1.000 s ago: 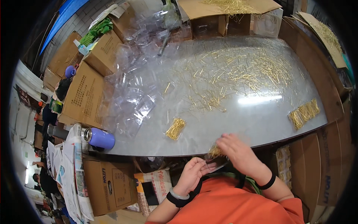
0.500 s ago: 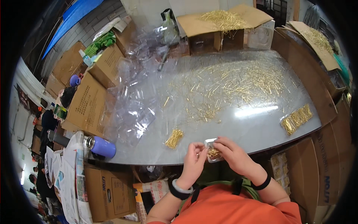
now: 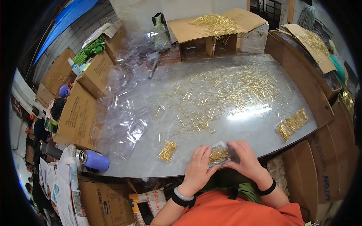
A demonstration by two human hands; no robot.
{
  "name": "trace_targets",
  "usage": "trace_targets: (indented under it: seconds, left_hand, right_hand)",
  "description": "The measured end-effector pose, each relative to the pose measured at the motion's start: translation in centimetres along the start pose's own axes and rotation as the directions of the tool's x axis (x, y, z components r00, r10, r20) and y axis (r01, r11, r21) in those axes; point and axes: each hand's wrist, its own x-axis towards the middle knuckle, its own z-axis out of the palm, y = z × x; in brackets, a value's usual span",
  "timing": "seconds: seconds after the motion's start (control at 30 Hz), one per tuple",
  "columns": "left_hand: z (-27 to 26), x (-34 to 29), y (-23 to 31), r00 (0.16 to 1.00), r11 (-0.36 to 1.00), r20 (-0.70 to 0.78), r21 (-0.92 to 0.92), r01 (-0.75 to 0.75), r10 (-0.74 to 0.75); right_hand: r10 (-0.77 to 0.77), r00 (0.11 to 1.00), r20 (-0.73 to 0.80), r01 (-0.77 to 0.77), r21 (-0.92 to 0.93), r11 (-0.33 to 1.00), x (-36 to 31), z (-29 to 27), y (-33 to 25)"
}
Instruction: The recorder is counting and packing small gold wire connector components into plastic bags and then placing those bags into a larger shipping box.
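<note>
A small clear plastic pack (image 3: 218, 155) filled with thin gold metal pins lies at the near edge of the grey table, between my hands. My left hand (image 3: 198, 165) is at its left side, fingers together and thumb along the near edge. At the right side, my right hand (image 3: 246, 160) curves around it, fingertips at the far corner and thumb at the near one. The pack's underside is hidden. Left of my hands, a similar filled pack (image 3: 167, 151) rests on the table.
Loose gold pins (image 3: 249, 84) spread over the table's middle and far right. Clear plastic packaging (image 3: 126, 109) heaps along the left. Several filled packs (image 3: 292, 124) stand at the right edge. A purple flask (image 3: 95, 160) lies at the near left corner. Cardboard walls (image 3: 301, 71) bound the right.
Both hands have lowered the pack onto the table edge and spread to its two sides. More of its gold pins now show. The whole view has shifted slightly.
</note>
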Motion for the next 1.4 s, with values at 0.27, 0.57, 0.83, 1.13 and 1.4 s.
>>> trace_targets:
  seconds: [0.27, 0.57, 0.83, 1.13, 1.4]
  left_hand:
    - [0.0, 1.0, -0.4, 1.000, 0.987, 0.006, -0.161, -0.028, 0.030]
    - [0.7, 1.0, -0.6, 0.995, 0.993, -0.049, -0.080, -0.088, 0.085]
    - [0.6, 0.7, -0.3, 0.993, 0.993, -0.045, -0.024, -0.114, 0.112]
    - [0.5, 0.8, -0.9, 0.992, 0.980, -0.054, -0.158, -0.124, 0.117]
    - [0.3, 0.3, -0.9, 0.988, 0.983, -0.102, -0.131, -0.130, 0.117]
  right_hand:
    - [0.068, 0.984, -0.162, -0.042, 0.154, 0.987, -0.1, 1.5, 1.0]
    - [0.402, 0.914, -0.054, -0.341, 0.432, 0.835, 0.8, 0.8, 1.5]
    - [0.059, 0.940, -0.336, -0.052, 0.030, 0.998, 0.5, 3.2, 0.4]
    - [0.453, 0.885, -0.112, -0.350, 0.481, 0.803, -0.4, 2.7, -0.1]
    - [0.252, 0.951, -0.177, -0.218, 0.193, 0.957, 0.4, 2.6, -0.5]
